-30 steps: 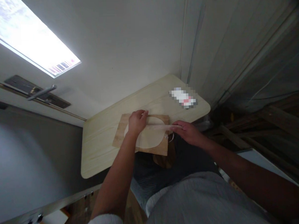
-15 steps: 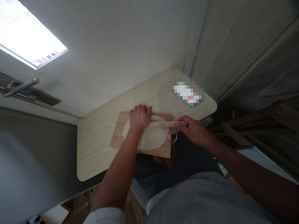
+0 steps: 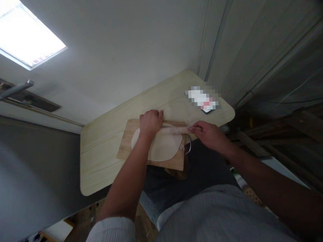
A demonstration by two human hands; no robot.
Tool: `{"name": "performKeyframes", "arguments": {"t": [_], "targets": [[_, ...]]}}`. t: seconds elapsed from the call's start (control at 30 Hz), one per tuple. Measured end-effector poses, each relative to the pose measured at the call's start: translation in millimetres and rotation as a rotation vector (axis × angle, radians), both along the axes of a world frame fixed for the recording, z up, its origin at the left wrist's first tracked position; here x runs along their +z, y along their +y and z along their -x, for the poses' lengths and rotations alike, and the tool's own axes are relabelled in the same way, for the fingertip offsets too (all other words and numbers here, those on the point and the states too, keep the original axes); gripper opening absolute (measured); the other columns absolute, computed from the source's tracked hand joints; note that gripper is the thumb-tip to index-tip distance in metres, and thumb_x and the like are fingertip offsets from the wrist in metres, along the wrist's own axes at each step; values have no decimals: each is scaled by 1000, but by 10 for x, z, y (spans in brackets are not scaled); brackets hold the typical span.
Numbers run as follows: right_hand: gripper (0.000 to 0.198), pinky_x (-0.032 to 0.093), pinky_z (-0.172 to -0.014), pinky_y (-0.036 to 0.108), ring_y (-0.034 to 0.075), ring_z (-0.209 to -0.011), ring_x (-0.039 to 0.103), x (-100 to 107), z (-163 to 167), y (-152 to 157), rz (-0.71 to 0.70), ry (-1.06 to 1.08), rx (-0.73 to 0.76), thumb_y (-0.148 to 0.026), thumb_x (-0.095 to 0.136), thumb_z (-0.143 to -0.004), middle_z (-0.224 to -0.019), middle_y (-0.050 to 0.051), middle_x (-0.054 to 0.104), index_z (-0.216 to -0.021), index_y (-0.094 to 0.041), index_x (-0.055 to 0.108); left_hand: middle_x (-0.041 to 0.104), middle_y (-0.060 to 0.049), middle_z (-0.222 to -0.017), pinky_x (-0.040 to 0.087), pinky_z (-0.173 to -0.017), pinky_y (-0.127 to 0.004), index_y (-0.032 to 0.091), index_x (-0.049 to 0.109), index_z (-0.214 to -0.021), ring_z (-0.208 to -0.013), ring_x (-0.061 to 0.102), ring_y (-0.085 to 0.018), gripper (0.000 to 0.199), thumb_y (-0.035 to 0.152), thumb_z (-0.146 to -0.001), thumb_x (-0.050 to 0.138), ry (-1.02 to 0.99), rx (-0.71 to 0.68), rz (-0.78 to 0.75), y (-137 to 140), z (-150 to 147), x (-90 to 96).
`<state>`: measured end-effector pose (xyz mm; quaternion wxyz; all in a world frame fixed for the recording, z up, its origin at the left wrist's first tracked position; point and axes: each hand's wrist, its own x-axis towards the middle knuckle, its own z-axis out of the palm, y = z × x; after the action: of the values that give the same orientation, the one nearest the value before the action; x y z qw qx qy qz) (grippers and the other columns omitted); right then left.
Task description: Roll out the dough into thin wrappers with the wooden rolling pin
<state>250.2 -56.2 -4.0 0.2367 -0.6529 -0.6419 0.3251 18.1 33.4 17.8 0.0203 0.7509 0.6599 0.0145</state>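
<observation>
Your left hand lies curled over the left end of the rolling pin, knuckles up and fingers wrapped down across it, pressing it onto the dough. Your right hand is at the pin's other end, where the fingers close loosely on its tip just past the right edge of the board. The pin lies crosswise over the far part of the dough, roughly level with the board's far edge. The dough is a flat, pale oval that fills most of the board and reaches close to its right side; your left forearm crosses over its left portion and hides that part. The board sits at the near edge of the table, with its near right corner overhanging your lap. A metal loop sticks out from the board's right edge, just below your right hand. Further along the table, near its far right corner and well apart from the board, lies a small blurred-out packet; what it is cannot be told.
</observation>
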Motion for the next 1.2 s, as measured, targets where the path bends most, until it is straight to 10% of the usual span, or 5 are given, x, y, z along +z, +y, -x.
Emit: {"name": "performKeyframes", "arguments": {"t": [0.37,0.87,1.2], "targets": [[36,40,-63,30,22,-75,65,-30,25,-412,-24,-56,71,-58,57,-91,-83,6,72,-96,-24,67,53,-4,-150,32,-111,-43,31,52,-141,-134,46,-26,50,47,-105,21,-82,-18,-135,-612,146,-27],[33,35,-63,29,21,-77,64,20,165,-808,-57,-202,387,-53,52,-95,-85,6,71,-89,-22,62,45,-2,-158,15,-124,-57,33,45,-149,-151,30,-24,50,48,-104,30,-186,30,-96,-1508,405,-93],[39,41,-60,29,19,-63,61,2,-302,-774,-12,21,93,-59,53,-92,-66,0,64,-83,-22,62,47,-4,-157,22,-119,-64,33,53,-144,-147,36,-31,45,45,-103,38,-275,140,-211,-1443,384,-292]]}}
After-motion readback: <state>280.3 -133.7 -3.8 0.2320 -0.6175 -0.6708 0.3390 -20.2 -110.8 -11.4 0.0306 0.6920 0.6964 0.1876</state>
